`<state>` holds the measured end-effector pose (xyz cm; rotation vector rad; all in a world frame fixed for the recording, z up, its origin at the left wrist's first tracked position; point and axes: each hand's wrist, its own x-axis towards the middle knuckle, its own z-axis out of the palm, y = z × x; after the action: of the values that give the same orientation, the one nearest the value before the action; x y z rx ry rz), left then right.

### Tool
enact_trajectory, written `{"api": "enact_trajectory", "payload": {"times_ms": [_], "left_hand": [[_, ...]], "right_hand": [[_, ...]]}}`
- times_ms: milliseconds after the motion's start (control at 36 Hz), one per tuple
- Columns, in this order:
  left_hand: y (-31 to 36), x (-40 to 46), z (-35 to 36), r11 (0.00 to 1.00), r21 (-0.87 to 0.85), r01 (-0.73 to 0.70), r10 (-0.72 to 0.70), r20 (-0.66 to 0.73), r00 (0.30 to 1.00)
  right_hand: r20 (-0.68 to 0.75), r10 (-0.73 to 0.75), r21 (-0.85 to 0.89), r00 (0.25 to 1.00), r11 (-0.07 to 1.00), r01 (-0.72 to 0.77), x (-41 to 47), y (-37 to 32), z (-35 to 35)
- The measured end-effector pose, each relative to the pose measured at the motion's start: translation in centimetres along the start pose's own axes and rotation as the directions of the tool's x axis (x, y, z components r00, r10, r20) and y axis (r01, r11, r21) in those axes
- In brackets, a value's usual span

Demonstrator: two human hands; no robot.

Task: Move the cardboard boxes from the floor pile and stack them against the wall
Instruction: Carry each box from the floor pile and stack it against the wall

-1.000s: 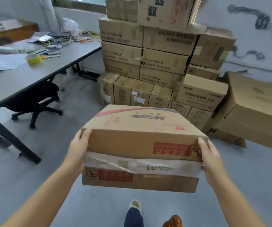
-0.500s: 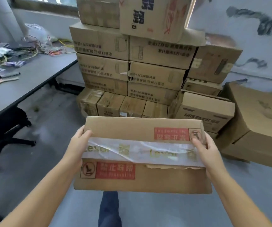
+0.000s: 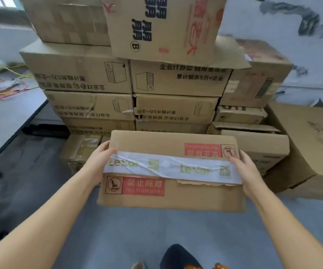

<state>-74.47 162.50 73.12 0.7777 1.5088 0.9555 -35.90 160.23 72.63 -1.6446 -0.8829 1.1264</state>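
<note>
Moved: compared with the earlier frames, the wall stack (image 3: 133, 90) fills far more of the view and its top rows run off the upper edge, so the person has walked close to it; the grey table (image 3: 5, 117) has slid to the left edge.
Carried box: the flat Lexar-taped carton (image 3: 171, 171) sits at centre frame, held off the floor in front of the stack's lower rows, its taped face tipped toward the camera more than a second ago.
Left hand: the left hand (image 3: 98, 164) grips the carton's left end, thumb on the face beside the white tape (image 3: 173, 168), fingers hidden round the side.
Right hand: the right hand (image 3: 248, 171) holds the right end the same way, thumb lying over the tape's end, fingers wrapped out of sight.
Box condition: the flap edge under the tape is torn and ragged at centre right.
Stack: printed cartons lie in rows, with a big red-scrawled box (image 3: 162, 28) on top at upper centre; lower steps of smaller boxes (image 3: 254, 144) stand to the right, just behind the carried carton.
Beside: a large tilted carton (image 3: 310, 148) leans at the right edge.
Meaning: the carry looks nearly done; judging from the height, the low step at right seems the likeliest landing spot, though that is a guess.
Risk: the loose tape and torn flap could give way if squeezed.
</note>
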Motion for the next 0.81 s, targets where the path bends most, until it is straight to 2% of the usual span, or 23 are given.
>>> {"api": "enact_trajectory", "payload": {"times_ms": [83,389,611,806], "left_hand": [[1.8,5.0,1.1,0.999,-0.015,0.048,-0.048,-0.009,0.999],[6.5,19.5,6.6,0.995,-0.071,0.064,-0.069,-0.067,0.995],[7.1,27.0,9.7,0.981,-0.059,0.184,-0.188,-0.058,0.981],[7.7,32.3,9.9,0.978,-0.075,0.192,-0.201,-0.132,0.971]], "right_hand": [[0.019,0.022,0.021,1.0,1.0,-0.023,4.8,-1.2,1.2],[0.117,0.083,-0.054,0.99,0.996,-0.077,22.3,-3.5,4.3],[0.101,0.22,-0.175,0.97,0.964,-0.2,30.7,-1.0,6.1],[0.015,0.194,-0.262,0.981,0.948,-0.183,34.3,-1.3,8.4]]}}
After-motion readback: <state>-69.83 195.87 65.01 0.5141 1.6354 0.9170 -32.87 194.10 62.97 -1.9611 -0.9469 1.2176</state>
